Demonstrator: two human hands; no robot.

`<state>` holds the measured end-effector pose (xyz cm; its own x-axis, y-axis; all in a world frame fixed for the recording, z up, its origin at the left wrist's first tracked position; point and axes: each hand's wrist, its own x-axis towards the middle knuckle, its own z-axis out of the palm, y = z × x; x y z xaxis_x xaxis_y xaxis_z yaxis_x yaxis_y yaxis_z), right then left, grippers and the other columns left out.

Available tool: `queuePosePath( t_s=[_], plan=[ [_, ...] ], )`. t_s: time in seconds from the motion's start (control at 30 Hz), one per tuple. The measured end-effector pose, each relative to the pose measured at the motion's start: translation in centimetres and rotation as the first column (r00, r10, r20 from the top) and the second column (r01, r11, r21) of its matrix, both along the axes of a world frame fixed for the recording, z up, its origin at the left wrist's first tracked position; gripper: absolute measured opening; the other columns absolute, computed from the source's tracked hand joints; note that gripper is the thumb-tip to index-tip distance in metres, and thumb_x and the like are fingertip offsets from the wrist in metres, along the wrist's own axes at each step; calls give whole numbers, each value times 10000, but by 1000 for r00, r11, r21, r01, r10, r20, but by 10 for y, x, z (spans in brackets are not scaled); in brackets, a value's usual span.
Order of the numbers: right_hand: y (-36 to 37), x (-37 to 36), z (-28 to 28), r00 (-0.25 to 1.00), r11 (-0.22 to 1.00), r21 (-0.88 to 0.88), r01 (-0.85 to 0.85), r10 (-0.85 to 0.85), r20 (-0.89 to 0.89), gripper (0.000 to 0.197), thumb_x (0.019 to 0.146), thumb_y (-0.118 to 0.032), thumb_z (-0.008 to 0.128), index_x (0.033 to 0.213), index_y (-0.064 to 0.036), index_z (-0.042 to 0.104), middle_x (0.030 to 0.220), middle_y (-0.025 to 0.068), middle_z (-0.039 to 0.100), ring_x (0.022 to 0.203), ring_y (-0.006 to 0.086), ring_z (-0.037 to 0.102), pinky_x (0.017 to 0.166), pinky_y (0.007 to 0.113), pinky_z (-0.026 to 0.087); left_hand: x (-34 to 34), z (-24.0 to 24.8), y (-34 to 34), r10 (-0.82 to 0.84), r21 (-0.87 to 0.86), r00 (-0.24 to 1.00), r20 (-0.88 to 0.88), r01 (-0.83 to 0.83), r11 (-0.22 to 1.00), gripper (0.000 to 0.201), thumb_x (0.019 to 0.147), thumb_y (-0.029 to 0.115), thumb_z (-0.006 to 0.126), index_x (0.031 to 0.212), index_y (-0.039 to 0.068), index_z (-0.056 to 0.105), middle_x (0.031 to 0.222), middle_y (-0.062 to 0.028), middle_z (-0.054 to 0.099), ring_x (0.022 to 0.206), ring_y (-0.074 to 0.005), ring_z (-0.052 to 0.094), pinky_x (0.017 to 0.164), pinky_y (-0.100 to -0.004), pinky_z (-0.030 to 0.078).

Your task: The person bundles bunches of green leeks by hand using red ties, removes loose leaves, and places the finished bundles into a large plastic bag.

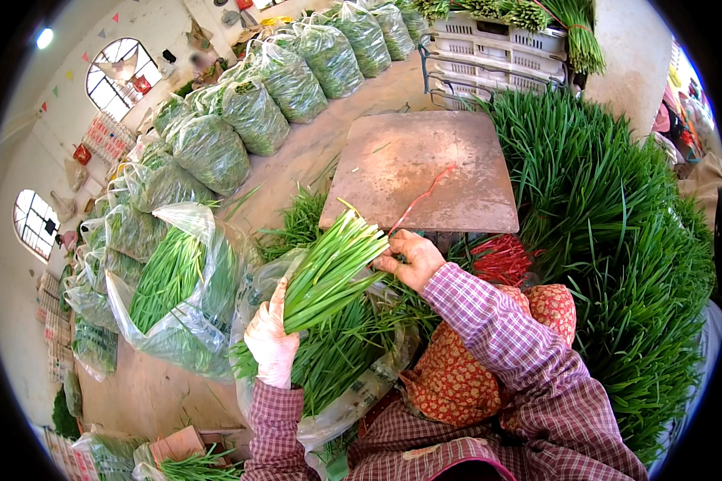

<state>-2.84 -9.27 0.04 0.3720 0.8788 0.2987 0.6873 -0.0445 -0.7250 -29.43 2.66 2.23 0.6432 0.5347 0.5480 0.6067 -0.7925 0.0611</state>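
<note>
A thick bunch of garlic chives (325, 276) slants across the middle of the view, its pale cut ends up and to the right. My left hand (273, 341) is wrapped round its lower left side. Beside the pale ends, my right hand (413, 260) has its fingers pinched on a thin red tie (425, 199), whose free length runs up over the low board table (421, 172). Whether the tie goes round the bunch is hidden. Below the bunch, a clear plastic bag (353, 409) stands open with loose green chives (337, 365) in it.
A bundle of red ties (501, 260) lies right of my right hand. Loose chives (610, 240) pile high along the right. Another open bag (192, 321) stands left; filled bags (208, 152) line the floor behind. Stacked crates (497, 60) stand beyond the table.
</note>
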Motion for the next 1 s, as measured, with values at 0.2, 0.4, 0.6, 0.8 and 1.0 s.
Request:
queuePosePath(
  t_s=[0.2, 0.4, 0.6, 0.8, 1.0],
  plan=[
    [-27, 30, 0, 883, 950, 92, 298, -311, 350, 151, 769, -243, 703, 862, -129, 669, 832, 86, 579, 852, 290, 567, 774, 422, 476, -7, 0, 3, 16, 17, 1000, 12, -16, 1000, 831, 610, 59, 703, 1377, 253, 449, 784, -57, 531, 700, -277, 583, 599, -378, 488],
    [-28, -12, 32, 894, 960, 240, -144, 22, 448, 255, 743, -250, 731, 964, -161, 643, 916, 58, 585, 878, 252, 564, 788, 393, 477, -7, -6, 7, -13, 36, 999, 44, 11, 999, 753, 646, 78, 706, 1351, 227, 486, 767, -58, 533, 672, -274, 582, 588, -370, 485],
    [-15, -27, 28, 910, 917, 308, -253, 118, 397, 184, 751, -184, 711, 895, -145, 603, 922, 31, 570, 899, 236, 549, 798, 368, 463, 3, -1, -2, -40, 16, 998, 54, 39, 999, 742, 662, 79, 705, 1354, 226, 480, 756, -61, 522, 665, -270, 579, 579, -367, 480],
    [-19, -27, 19, 995, 953, 289, -96, 92, 28, 118, 853, -92, 607, 933, -58, 527, 810, 108, 595, 766, 305, 600, 697, 381, 499, 1, -1, -3, -43, -14, 998, 40, 43, 999, 776, 650, 78, 711, 1368, 231, 460, 761, -63, 522, 678, -273, 579, 594, -367, 482],
    [-17, -14, 12, 840, 947, 322, -3, 177, -513, 62, 916, -71, 555, 953, -52, 509, 794, 61, 637, 733, 182, 639, 661, 292, 518, 0, -8, -1, -35, -17, 998, 51, 36, 999, 819, 611, 53, 718, 1366, 241, 461, 784, -66, 542, 704, -279, 588, 608, -367, 488]
  ],
)
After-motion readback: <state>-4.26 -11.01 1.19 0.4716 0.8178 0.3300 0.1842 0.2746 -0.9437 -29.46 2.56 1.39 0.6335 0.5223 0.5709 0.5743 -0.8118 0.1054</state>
